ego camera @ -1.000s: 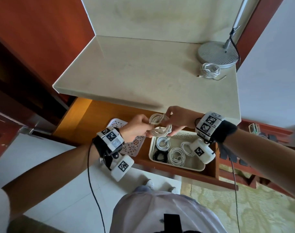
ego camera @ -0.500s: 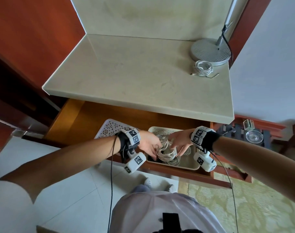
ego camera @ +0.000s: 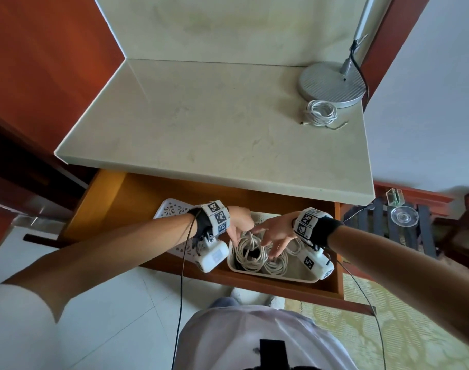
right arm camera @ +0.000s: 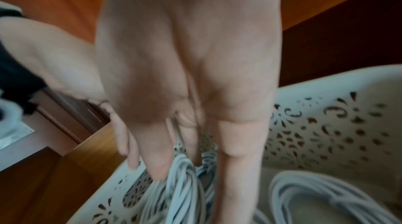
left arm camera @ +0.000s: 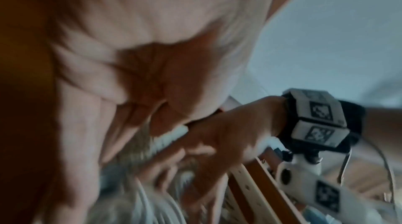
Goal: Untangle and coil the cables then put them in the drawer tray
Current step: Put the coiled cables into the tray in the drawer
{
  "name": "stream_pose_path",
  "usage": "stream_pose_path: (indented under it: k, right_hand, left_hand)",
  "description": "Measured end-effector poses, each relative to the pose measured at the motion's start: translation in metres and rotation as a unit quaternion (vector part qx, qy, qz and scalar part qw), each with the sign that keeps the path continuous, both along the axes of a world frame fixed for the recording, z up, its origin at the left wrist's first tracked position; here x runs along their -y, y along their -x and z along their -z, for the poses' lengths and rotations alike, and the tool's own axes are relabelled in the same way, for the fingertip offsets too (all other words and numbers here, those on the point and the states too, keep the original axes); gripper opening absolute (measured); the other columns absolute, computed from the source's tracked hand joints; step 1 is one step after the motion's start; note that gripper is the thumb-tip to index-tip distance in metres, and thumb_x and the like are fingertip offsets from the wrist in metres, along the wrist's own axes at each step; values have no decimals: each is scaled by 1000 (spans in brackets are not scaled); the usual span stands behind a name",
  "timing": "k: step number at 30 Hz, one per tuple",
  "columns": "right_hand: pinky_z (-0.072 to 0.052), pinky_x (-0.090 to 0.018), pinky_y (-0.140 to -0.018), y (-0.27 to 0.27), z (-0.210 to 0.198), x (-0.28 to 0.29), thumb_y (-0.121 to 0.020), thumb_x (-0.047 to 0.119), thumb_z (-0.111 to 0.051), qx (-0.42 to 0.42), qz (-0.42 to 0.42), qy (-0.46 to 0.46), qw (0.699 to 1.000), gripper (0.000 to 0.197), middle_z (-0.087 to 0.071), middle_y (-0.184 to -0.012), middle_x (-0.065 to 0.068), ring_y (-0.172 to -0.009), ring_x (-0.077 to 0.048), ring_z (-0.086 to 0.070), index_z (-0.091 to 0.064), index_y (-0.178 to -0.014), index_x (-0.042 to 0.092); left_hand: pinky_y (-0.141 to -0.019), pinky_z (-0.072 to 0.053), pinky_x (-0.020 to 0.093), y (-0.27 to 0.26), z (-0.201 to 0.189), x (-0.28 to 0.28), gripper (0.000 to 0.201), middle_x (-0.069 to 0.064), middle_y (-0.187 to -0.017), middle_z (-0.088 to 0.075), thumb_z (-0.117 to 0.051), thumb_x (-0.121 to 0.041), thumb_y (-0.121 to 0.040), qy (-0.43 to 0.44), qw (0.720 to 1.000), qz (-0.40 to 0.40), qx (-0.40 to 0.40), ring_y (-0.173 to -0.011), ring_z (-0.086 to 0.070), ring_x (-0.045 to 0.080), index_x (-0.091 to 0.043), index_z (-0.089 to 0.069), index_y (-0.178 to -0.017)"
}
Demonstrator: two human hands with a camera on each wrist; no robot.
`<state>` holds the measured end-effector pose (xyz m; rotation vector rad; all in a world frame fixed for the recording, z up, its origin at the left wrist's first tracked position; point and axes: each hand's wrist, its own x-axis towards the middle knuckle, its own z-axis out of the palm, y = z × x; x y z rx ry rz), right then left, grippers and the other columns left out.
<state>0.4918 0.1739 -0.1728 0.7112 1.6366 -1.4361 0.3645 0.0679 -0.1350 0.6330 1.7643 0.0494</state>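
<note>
- Down in the open wooden drawer (ego camera: 153, 198), we had both hands over the cream perforated drawer tray (ego camera: 300, 276), which sat at the drawer's right end.
- Our left hand (ego camera: 240, 222) reached in from the left with its fingers (ego camera: 232, 235) pointing down at the near-left coil; they looked loosely extended and touched or nearly touched the top loops, and we could not tell which.
- Our right hand (ego camera: 274, 231) was spread above the tray's middle, fingers (right arm camera: 156, 150) straight and apart, tips just at the cable loops, curled round nothing.
- The white coiled cable (ego camera: 250, 252) under both hands lay in the tray's left part, with something dark showing through its centre.
- A second white coil (ego camera: 276, 264) lay just beside it, toward the tray's near wall, and more white loops showed partly behind our right wrist camera.
- The right wrist view showed the tray's cut-out patterned wall and two bundles of pale cable (right arm camera: 185, 184) below the fingertips.
- The left wrist view was blurred; it showed our palm close up, our right hand (left arm camera: 228, 133) beyond it, and streaks of cable.
- A white patterned lid or second tray (ego camera: 172, 209) lay in the drawer to the left, partly under our left wrist.
- On the pale stone counter (ego camera: 201, 124) above, one more coiled white cable (ego camera: 321, 113) lay just beside the round metal lamp base (ego camera: 332, 84) at the far right corner.
</note>
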Motion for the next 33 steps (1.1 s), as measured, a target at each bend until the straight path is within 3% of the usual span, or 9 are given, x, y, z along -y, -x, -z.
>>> stream_pose_path:
  k: [5,9,12,16,19,23,27,29,33]
  right_hand:
    - [-63,-35,-85,5,-37,-22,-108,27,-54,-45,-78,-84,992,61,-33,-166,-13,-104,-28,-71,-27,-163,24]
    - [-62,-40,-92,3,-104,-60,-110,22,-48,-112,-54,-62,990,40,-66,-133,-13,-104,-28,-75,-50,-150,15]
    - [-63,-35,-79,0,-153,-92,-110,20,-48,-197,24,-71,978,26,-76,-106,-14,-93,-28,-77,-66,-124,6]
    - [-55,-25,-53,8,-175,-146,-105,17,-56,-276,267,-262,885,17,-72,-88,-13,-73,-26,-69,-67,-97,8]
    - [-52,-28,-48,14,-168,-177,-100,24,-57,-209,334,-460,796,15,-74,-87,-16,-62,-27,-69,-61,-99,9]
    - [-53,-27,-41,20,-149,-198,-104,37,-56,-106,355,-404,836,38,-69,-91,-15,-62,-28,-75,-52,-117,1]
    - [-63,-48,-86,30,-137,-202,-106,26,-57,-125,402,-325,847,32,-70,-102,-21,-90,-39,-76,-54,-119,-3]
    - [-60,-54,-93,32,-137,-201,-104,28,-61,-136,425,-318,837,35,-70,-97,-21,-96,-42,-75,-55,-114,-5]
    - [-66,-42,-65,31,-138,-200,-98,29,-70,-140,423,-309,841,39,-74,-101,-20,-73,-29,-78,-60,-118,-3]
  left_hand:
    - [-48,-55,21,27,-51,-39,41,18,-98,-75,-38,-23,-111,-73,992,85,-64,-70,-76,23,8,-66,-111]
    - [-45,-51,21,50,-103,-71,44,18,-92,-78,-35,-19,-111,-171,982,72,-42,-60,-73,20,4,-70,-99]
    - [-46,-47,20,55,-125,-108,36,9,-83,-77,-41,-21,-107,-267,959,26,-87,-59,-71,18,-2,-70,-99]
    - [-45,-49,23,48,-124,-166,29,14,-87,-69,-48,-20,-101,-349,929,-26,-119,-68,-72,27,5,-63,-107]
    - [-47,-53,25,38,-122,-197,26,16,-83,-69,-46,-24,-103,-363,919,-6,-154,-65,-68,28,-2,-60,-99]
    - [-53,-58,30,35,-107,-230,39,14,-83,-73,-46,-31,-105,-345,924,-7,-162,-61,-66,24,2,-67,-102]
    - [-63,-64,35,33,-93,-247,43,12,-86,-68,-45,-35,-108,-320,937,-65,-121,-72,-70,25,4,-60,-114]
    - [-60,-62,33,34,-89,-250,38,13,-86,-66,-45,-33,-109,-324,936,-92,-100,-66,-67,24,4,-56,-115]
    - [-45,-56,25,35,-88,-250,35,14,-86,-62,-40,-22,-111,-321,938,-117,-65,-56,-61,20,7,-57,-119]
